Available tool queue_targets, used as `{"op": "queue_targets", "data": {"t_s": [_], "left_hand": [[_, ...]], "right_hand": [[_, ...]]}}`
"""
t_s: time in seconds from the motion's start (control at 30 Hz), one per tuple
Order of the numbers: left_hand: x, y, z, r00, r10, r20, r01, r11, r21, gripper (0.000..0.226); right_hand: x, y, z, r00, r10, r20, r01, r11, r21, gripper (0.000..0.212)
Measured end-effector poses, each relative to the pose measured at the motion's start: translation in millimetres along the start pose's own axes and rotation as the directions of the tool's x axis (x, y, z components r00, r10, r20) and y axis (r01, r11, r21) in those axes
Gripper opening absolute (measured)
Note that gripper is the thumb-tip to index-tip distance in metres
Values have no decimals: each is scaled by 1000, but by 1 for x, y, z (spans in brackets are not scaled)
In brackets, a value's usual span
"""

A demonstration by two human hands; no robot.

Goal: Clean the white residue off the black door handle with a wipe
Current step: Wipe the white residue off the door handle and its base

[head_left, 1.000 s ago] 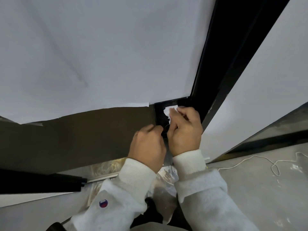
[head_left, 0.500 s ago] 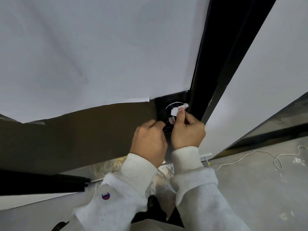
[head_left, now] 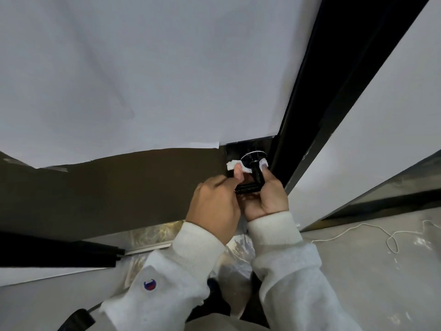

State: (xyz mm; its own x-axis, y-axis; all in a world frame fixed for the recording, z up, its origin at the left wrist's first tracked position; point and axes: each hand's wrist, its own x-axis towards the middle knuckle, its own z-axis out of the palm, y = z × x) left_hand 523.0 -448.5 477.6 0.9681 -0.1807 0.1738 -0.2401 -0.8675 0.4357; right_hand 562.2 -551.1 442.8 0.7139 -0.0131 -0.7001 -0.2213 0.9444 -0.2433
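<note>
The black door handle [head_left: 253,180] sticks out from a round rose [head_left: 254,154] that carries a thin white ring of residue. A white wipe [head_left: 232,165] is looped behind the handle's neck, and its other end shows at the right. My right hand [head_left: 266,201] is turned palm up, with thumb and fingers pinching the wipe on both sides of the neck. My left hand [head_left: 214,206] shows its back, and its fingers are curled on the free end of the lever.
White paper [head_left: 152,75] and brown cardboard [head_left: 114,187] cover the door. A black door frame [head_left: 322,91] runs up beside the handle. On the grey floor lie a white cord [head_left: 391,237] and crinkled clear plastic [head_left: 236,266]. A black bar [head_left: 57,253] juts in at the left.
My right hand has rolled palm up and drawn the wipe from the rose down round the handle's neck. My left hand has stayed on the lever.
</note>
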Motion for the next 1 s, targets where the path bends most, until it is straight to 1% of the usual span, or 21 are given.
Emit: {"op": "queue_targets", "data": {"t_s": [0.03, 0.07, 0.1, 0.13, 0.17, 0.2, 0.23, 0.27, 0.33, 0.4, 0.47, 0.5, 0.53, 0.63, 0.73, 0.8, 0.9, 0.93, 1.0], "left_hand": [[-1, 1, 2, 1000, -3, -3, 3, 1000, 12, 54], [-2, 2, 4, 1000, -6, -6, 6, 1000, 28, 54], [-2, 2, 5, 1000, -10, -11, 10, 999, 43, 54], [-4, 3, 6, 1000, -4, -20, 5, 999, 54, 52], [-5, 2, 7, 1000, 1, -26, 1, 998, 64, 51], [-6, 1, 7, 1000, 6, -27, -4, 997, 75, 49], [-6, 0, 7, 999, 10, -31, -7, 996, 89, 47], [-6, -1, 8, 999, 16, -33, -12, 994, 106, 45], [-8, -3, 9, 999, 20, -32, -16, 993, 115, 42], [-8, -1, 9, 999, 17, -34, -13, 994, 109, 45], [-9, -1, 7, 999, 31, -27, -28, 993, 110, 54], [-9, -2, 7, 999, 35, -28, -32, 995, 98, 57], [-9, -2, 6, 999, 33, -31, -30, 997, 74, 60], [-10, 0, 2, 999, 16, -38, -16, 1000, 15, 68], [-12, 0, 2, 999, 10, -48, -11, 1000, -25, 74], [-12, -2, 3, 998, -19, -53, 15, 998, -65, 77], [-10, 0, 1, 994, -64, -90, 52, 990, -130, 76], [-8, 0, 0, 988, -78, -132, 58, 987, -150, 71], [-3, 1, -2, 966, -110, -232, 69, 982, -178, 57]], "right_hand": [[1, 2, 0, 998, -55, 0, 55, 998, -13, 38], [2, 5, 0, 993, -121, -5, 121, 992, -37, 31], [2, 8, 3, 974, -220, -43, 216, 973, -85, 17], [0, 11, 5, 938, -339, -68, 327, 934, -147, 2], [-1, 14, 6, 869, -484, -106, 447, 858, -253, 11], [0, 16, 7, 783, -614, -98, 539, 748, -387, 15], [-1, 18, 9, 690, -721, -61, 598, 616, -513, 14], [-1, 19, 8, 615, -789, -7, 628, 494, -601, 12], [-3, 21, 6, 500, -861, 99, 648, 296, -702, 16], [-4, 21, 4, 367, -901, 232, 675, 87, -732, 20], [-6, 20, 0, 239, -882, 406, 706, -129, -697, 24], [-6, 19, 0, 195, -854, 483, 719, -210, -663, 24], [-6, 16, -2, 167, -823, 542, 708, -282, -647, 24], [-7, 8, -3, 136, -741, 657, 623, -452, -639, 25], [-10, 0, -3, 111, -599, 793, 564, -619, -546, 27], [-11, -3, -3, 125, -503, 855, 540, -689, -484, 26], [-11, 0, 0, 195, -409, 891, 536, -717, -446, 23], [-11, 3, 2, 208, -390, 897, 548, -713, -438, 23], [-12, 4, 3, 205, -389, 898, 596, -678, -430, 24]]}}
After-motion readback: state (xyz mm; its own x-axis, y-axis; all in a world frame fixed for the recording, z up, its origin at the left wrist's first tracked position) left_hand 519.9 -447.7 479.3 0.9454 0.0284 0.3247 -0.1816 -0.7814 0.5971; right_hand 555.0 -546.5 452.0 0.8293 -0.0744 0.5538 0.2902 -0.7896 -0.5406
